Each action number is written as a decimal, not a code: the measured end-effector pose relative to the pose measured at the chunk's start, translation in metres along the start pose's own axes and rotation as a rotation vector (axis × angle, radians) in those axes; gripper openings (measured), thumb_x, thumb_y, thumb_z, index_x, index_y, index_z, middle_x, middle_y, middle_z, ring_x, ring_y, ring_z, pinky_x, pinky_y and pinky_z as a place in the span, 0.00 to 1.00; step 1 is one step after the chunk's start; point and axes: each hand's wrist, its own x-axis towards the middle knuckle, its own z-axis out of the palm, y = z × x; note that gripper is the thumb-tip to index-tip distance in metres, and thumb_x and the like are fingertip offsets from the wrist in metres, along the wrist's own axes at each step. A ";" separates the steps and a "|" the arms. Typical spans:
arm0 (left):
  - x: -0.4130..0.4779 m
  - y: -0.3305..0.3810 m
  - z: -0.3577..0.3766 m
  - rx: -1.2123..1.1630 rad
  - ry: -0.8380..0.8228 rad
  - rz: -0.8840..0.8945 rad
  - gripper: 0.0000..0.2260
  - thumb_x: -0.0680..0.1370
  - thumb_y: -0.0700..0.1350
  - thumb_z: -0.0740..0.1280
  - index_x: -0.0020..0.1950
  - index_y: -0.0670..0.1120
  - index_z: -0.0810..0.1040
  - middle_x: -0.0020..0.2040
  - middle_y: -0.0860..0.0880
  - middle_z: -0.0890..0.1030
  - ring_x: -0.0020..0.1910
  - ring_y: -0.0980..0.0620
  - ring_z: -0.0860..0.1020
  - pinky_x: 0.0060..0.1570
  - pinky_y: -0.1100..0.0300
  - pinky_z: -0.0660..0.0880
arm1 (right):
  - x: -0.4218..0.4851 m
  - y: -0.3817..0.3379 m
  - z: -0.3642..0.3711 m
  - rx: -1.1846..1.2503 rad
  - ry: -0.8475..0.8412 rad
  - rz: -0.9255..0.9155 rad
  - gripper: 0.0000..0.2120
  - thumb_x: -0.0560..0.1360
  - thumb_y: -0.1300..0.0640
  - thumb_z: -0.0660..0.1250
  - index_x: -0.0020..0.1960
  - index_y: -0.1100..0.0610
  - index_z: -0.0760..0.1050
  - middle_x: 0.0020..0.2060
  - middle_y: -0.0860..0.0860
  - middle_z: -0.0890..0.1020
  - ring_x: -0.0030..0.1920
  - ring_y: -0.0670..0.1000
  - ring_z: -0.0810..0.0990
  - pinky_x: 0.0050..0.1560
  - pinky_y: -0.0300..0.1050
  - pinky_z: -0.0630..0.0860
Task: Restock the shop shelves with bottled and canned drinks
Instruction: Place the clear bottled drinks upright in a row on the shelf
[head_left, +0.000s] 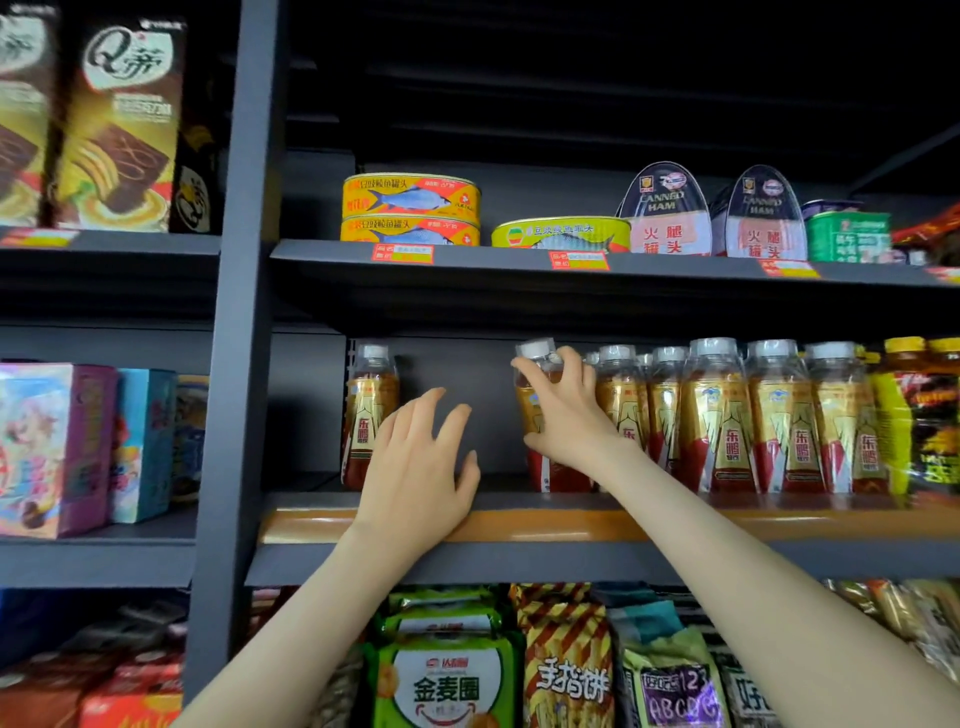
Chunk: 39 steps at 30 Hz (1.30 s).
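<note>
Right hand (566, 410) grips a bottle (554, 475), fingers curled round its neck under the white cap, at the left end of the bottle row (722, 415). Left hand (421, 467) hovers, fingers spread, holding nothing, above the dark shelf (623, 525) with its orange edge. A lone bottle (366, 415) stands further left. Fish tins (410, 205) sit above, snack packets (447, 675) below.

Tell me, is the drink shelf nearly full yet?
Partly. Done: a row of clear plastic bottles with gold-and-red labels fills the right of the orange-edged shelf. In hand: the right hand grips one more bottle at the row's left end; the left hand is open beside it. Left: the bare stretch between that bottle and a lone bottle at the far left.
</note>
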 end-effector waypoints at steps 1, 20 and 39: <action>-0.001 0.000 -0.001 -0.005 0.004 0.000 0.21 0.69 0.46 0.74 0.60 0.42 0.78 0.61 0.39 0.77 0.56 0.39 0.78 0.53 0.48 0.76 | -0.001 0.001 0.000 0.000 0.019 -0.002 0.42 0.73 0.59 0.72 0.76 0.43 0.50 0.73 0.53 0.41 0.74 0.60 0.45 0.65 0.51 0.69; -0.028 0.035 -0.070 -0.824 -0.061 0.039 0.42 0.74 0.56 0.69 0.78 0.52 0.44 0.71 0.59 0.66 0.69 0.61 0.68 0.65 0.64 0.69 | -0.118 -0.073 -0.074 0.433 0.565 -0.490 0.34 0.69 0.61 0.74 0.70 0.45 0.65 0.66 0.48 0.58 0.69 0.46 0.62 0.68 0.29 0.62; -0.317 0.032 -0.096 -1.284 -0.810 -1.013 0.44 0.64 0.52 0.75 0.75 0.63 0.56 0.58 0.59 0.81 0.57 0.57 0.80 0.59 0.53 0.76 | -0.331 -0.082 0.107 0.645 -0.593 -0.434 0.28 0.83 0.58 0.53 0.75 0.32 0.52 0.76 0.34 0.40 0.76 0.41 0.37 0.72 0.34 0.41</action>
